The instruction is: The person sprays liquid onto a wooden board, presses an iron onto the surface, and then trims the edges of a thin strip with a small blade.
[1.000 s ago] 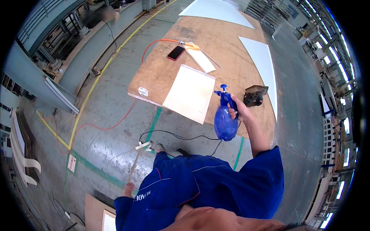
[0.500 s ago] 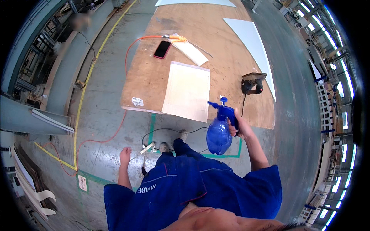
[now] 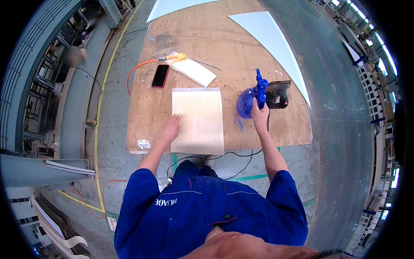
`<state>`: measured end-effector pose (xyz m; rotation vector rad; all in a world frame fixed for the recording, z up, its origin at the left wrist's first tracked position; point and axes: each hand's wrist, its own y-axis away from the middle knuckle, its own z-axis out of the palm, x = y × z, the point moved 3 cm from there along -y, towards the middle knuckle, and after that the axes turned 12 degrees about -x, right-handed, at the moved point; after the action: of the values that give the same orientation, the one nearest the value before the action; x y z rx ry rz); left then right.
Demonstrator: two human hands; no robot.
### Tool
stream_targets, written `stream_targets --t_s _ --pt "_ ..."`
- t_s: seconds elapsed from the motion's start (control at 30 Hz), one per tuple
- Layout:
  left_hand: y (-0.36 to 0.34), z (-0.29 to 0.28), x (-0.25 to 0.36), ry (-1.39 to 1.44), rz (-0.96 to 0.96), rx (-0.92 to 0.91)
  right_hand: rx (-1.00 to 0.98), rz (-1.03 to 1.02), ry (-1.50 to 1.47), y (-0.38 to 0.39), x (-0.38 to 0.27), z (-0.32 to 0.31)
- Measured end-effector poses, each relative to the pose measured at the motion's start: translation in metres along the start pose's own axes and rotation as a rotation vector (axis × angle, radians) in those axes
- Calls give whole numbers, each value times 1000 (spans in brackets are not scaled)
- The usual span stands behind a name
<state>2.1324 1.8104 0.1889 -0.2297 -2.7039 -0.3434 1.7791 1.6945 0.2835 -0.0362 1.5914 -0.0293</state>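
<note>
My right hand point(image 3: 260, 117) is closed around the handle of a blue pump spray bottle point(image 3: 245, 103), over the right part of the table beside a clothes iron point(image 3: 281, 102). The bottle's round body points left. At the left edge of a pale, wood-grained sheet point(image 3: 198, 121), my left hand point(image 3: 171, 127) rests with its fingers stretched out and nothing held. The sheet lies flat at the table's near edge.
The brown wooden table point(image 3: 207, 41) carries a phone point(image 3: 160, 76), an orange air blow gun point(image 3: 177, 57) on a pale strip point(image 3: 194, 72), and a large white curved panel point(image 3: 274, 43) at far right. A black cable point(image 3: 233, 153) hangs below the near edge.
My left hand has come up from beside my body to the sheet's edge. My right hand has carried the spray bottle forward over the table, turning it, next to the iron.
</note>
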Motion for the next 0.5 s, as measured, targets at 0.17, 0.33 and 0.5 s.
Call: stream_targets --t_s 0.17,0.33,0.5 --pt "-41 5 1 -183 71 -132 64 -39 61 -54 44 14" --pt "-76 23 -16 -224 -12 -50 147 -98 -26 -84 51 42" --pt "-109 34 0 -156 -18 62 117 -81 -18 -130 29 61"
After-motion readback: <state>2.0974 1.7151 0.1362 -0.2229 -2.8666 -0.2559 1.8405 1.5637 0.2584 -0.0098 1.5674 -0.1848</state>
